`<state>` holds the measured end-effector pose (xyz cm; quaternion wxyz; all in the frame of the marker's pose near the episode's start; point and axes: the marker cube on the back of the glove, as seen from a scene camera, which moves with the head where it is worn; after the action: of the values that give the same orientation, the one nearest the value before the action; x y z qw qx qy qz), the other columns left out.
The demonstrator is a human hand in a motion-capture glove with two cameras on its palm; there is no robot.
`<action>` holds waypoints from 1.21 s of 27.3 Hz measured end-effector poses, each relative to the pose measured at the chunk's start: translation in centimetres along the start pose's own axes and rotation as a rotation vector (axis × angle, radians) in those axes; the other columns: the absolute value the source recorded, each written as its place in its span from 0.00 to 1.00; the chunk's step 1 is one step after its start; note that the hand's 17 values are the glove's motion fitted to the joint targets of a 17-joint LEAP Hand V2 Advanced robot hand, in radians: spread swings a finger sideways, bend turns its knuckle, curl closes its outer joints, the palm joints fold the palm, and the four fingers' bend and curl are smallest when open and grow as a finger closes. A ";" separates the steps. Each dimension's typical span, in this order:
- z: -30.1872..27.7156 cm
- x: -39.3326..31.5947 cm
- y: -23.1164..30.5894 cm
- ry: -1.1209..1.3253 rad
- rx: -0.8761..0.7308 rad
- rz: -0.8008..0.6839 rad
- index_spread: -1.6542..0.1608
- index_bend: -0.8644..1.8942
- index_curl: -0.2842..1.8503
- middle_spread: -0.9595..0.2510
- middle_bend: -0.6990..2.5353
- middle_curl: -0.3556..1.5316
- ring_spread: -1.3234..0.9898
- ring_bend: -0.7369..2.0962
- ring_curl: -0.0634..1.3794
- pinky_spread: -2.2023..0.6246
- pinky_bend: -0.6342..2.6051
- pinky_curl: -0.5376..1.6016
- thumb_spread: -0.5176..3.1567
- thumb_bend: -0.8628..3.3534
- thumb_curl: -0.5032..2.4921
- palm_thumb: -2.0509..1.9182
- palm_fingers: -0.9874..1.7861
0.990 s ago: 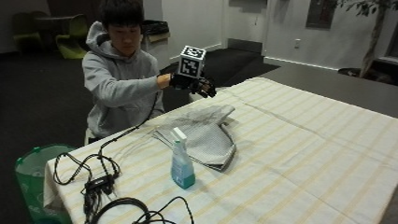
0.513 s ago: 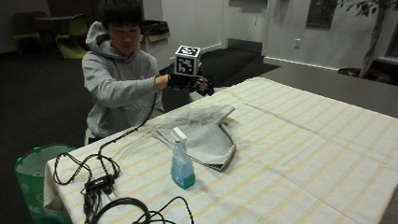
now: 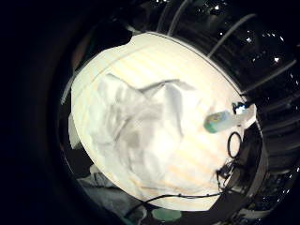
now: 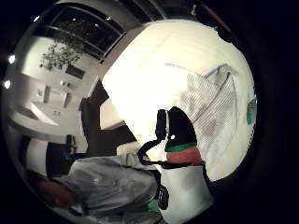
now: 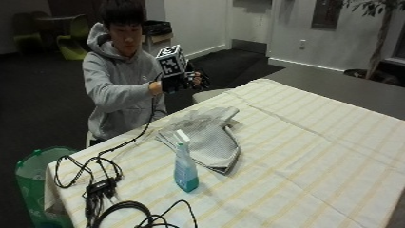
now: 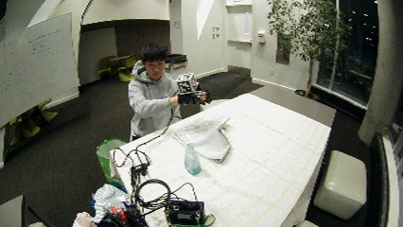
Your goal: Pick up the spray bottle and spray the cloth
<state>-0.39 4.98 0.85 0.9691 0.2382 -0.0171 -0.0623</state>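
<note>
Little has moved: gloved right hand (image 5: 183, 80) still hovers above the desk (image 5: 329, 142) beyond the cloth (image 5: 208, 137), grip state unclear; spray bottle (image 5: 185, 164) untouched.

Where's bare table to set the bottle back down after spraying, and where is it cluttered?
Bare striped tablecloth stretches beyond the cloth toward the table's far end. Also free: the strip between the spray bottle and the cloth. Crowded: the corner with black cables, beside the bottle.
</note>
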 end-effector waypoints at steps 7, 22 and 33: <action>-0.3 2.2 4.4 0.007 0.219 0.003 0.73 0.35 0.25 0.72 0.32 0.36 0.56 0.39 0.22 0.87 0.27 0.38 0.42 0.23 0.29 0.69 0.58; 0.9 13.3 8.9 -0.168 0.574 0.417 0.74 0.32 0.20 0.73 0.30 0.38 0.57 0.41 0.26 0.86 0.34 0.42 0.42 0.21 0.31 0.70 0.48; 2.5 20.2 8.2 -0.310 0.670 0.684 0.75 0.34 0.19 0.74 0.32 0.39 0.57 0.41 0.26 0.87 0.35 0.43 0.42 0.20 0.31 0.71 0.44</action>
<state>20.45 8.41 6.92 0.7904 0.5049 -0.2571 0.2329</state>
